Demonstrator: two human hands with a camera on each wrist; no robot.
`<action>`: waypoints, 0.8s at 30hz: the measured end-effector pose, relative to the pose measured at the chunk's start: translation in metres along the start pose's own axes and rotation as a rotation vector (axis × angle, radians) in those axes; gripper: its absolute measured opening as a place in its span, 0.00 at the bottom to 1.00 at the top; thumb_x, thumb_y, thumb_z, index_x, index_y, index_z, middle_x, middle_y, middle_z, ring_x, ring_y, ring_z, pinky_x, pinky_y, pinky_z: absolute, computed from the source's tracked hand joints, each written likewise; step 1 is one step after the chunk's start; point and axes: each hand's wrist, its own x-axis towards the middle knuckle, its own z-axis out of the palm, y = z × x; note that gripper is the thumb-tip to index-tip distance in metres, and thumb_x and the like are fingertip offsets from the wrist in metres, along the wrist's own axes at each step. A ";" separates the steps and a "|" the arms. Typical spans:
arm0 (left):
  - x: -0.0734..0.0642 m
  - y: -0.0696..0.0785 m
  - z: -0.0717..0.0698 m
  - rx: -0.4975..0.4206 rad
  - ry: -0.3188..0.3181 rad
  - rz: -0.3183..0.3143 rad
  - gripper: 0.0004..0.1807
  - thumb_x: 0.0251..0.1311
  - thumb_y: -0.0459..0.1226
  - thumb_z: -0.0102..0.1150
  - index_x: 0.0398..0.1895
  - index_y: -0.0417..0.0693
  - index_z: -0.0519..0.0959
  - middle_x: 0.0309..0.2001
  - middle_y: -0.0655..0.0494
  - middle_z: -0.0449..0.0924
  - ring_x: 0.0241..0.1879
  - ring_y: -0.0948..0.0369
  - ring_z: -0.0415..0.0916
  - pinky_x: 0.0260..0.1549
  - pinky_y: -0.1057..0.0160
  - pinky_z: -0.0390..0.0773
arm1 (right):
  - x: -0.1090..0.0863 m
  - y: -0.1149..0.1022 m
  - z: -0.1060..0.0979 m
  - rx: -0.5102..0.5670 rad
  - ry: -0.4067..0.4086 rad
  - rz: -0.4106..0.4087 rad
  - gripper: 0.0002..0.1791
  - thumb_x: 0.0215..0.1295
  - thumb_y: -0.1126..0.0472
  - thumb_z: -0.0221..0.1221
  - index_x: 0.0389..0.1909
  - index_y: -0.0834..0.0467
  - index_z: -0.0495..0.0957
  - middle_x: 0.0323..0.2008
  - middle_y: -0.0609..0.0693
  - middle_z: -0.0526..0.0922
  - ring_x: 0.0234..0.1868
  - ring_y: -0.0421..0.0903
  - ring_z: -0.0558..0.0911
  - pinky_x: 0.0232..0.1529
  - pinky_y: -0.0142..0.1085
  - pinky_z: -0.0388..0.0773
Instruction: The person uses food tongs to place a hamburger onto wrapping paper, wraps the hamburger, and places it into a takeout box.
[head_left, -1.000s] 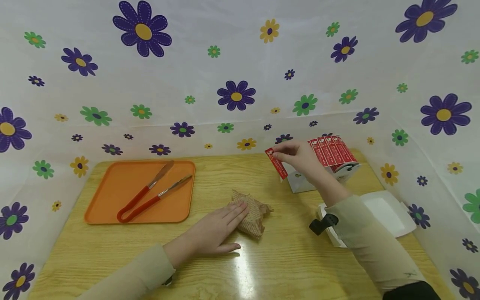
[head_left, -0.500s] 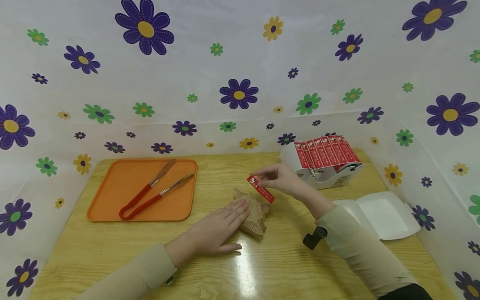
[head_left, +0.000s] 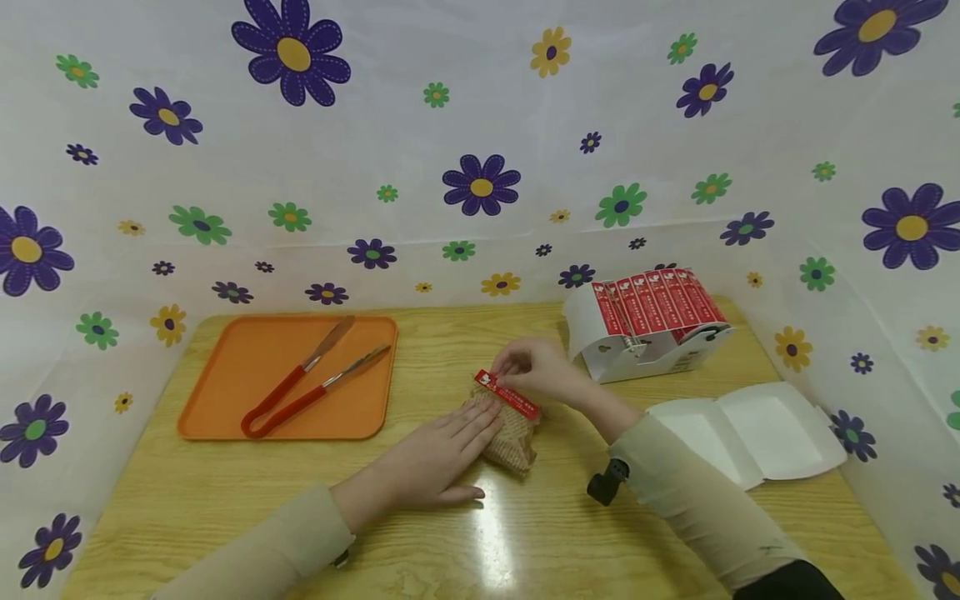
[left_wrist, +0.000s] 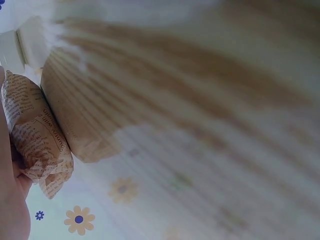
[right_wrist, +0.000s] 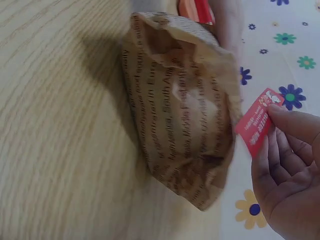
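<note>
One label (head_left: 522, 405) over paper packet (head_left: 513, 443), tongs (head_left: 300, 405) in tray (head_left: 234, 360)

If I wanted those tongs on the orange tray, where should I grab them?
Probably around both red handles, reaching down from the near side: the tongs lie spread open on the orange tray, joined bend nearest you, metal tips pointing away.

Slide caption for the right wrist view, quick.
Right hand pinches a red label close to a printed paper bundle.
</note>
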 end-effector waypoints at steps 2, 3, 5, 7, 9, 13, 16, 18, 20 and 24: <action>0.000 0.000 0.000 0.006 -0.006 0.002 0.53 0.74 0.68 0.47 0.84 0.36 0.55 0.85 0.39 0.52 0.85 0.46 0.51 0.84 0.53 0.58 | 0.002 0.001 0.003 -0.040 -0.004 -0.009 0.05 0.67 0.70 0.68 0.42 0.60 0.87 0.39 0.54 0.90 0.39 0.41 0.85 0.45 0.32 0.85; 0.000 0.000 -0.001 0.009 -0.010 0.003 0.53 0.74 0.68 0.47 0.84 0.36 0.55 0.85 0.39 0.52 0.85 0.46 0.51 0.84 0.53 0.58 | 0.002 0.002 0.005 -0.061 -0.005 -0.015 0.05 0.67 0.70 0.68 0.41 0.60 0.87 0.39 0.54 0.90 0.39 0.41 0.85 0.45 0.32 0.84; 0.001 0.001 -0.001 0.014 -0.022 0.003 0.53 0.74 0.68 0.46 0.84 0.36 0.54 0.85 0.39 0.51 0.85 0.46 0.50 0.84 0.53 0.57 | 0.004 0.003 0.007 -0.087 -0.005 -0.029 0.05 0.67 0.70 0.68 0.40 0.59 0.87 0.38 0.53 0.90 0.38 0.41 0.85 0.45 0.32 0.84; 0.000 0.001 -0.002 0.017 -0.030 0.005 0.53 0.74 0.68 0.45 0.84 0.36 0.54 0.85 0.39 0.51 0.85 0.46 0.50 0.85 0.53 0.56 | 0.004 0.004 0.009 -0.104 -0.005 -0.039 0.05 0.67 0.71 0.67 0.40 0.59 0.87 0.38 0.53 0.90 0.38 0.41 0.85 0.44 0.32 0.84; 0.000 0.001 -0.003 0.017 -0.037 0.006 0.53 0.74 0.68 0.46 0.84 0.36 0.54 0.85 0.39 0.51 0.85 0.46 0.50 0.84 0.53 0.57 | 0.003 0.005 0.011 -0.110 -0.005 -0.052 0.05 0.67 0.71 0.67 0.40 0.59 0.87 0.38 0.53 0.90 0.38 0.41 0.84 0.43 0.30 0.83; 0.001 0.002 -0.005 0.016 -0.035 0.012 0.54 0.74 0.69 0.46 0.84 0.35 0.55 0.85 0.38 0.51 0.85 0.46 0.51 0.84 0.53 0.58 | 0.001 0.003 0.014 -0.113 0.008 -0.062 0.05 0.66 0.71 0.68 0.40 0.60 0.87 0.37 0.53 0.90 0.38 0.41 0.85 0.43 0.31 0.84; 0.001 0.002 -0.004 0.018 -0.026 0.015 0.54 0.73 0.69 0.47 0.84 0.35 0.55 0.85 0.38 0.52 0.85 0.46 0.52 0.84 0.53 0.58 | -0.001 0.004 0.017 -0.155 0.039 -0.076 0.05 0.65 0.68 0.71 0.41 0.60 0.88 0.38 0.53 0.91 0.40 0.44 0.86 0.47 0.37 0.87; 0.001 0.001 -0.004 0.021 -0.023 0.015 0.54 0.73 0.69 0.47 0.84 0.35 0.55 0.85 0.37 0.52 0.85 0.46 0.52 0.84 0.53 0.59 | -0.003 0.003 0.019 -0.205 0.074 -0.088 0.07 0.65 0.65 0.72 0.43 0.60 0.88 0.41 0.53 0.91 0.44 0.47 0.88 0.51 0.42 0.88; 0.001 0.001 -0.003 0.020 -0.023 0.013 0.54 0.73 0.69 0.47 0.84 0.35 0.55 0.85 0.37 0.52 0.85 0.46 0.52 0.84 0.52 0.59 | -0.006 0.003 0.020 -0.256 0.117 -0.101 0.09 0.66 0.63 0.73 0.45 0.59 0.88 0.44 0.54 0.91 0.47 0.50 0.88 0.55 0.45 0.88; 0.000 0.001 -0.002 0.014 -0.027 0.007 0.54 0.73 0.69 0.46 0.84 0.35 0.55 0.85 0.37 0.52 0.85 0.46 0.51 0.84 0.52 0.59 | -0.018 0.000 0.019 -0.322 0.201 -0.138 0.08 0.67 0.62 0.71 0.45 0.60 0.88 0.44 0.54 0.91 0.48 0.52 0.89 0.56 0.49 0.88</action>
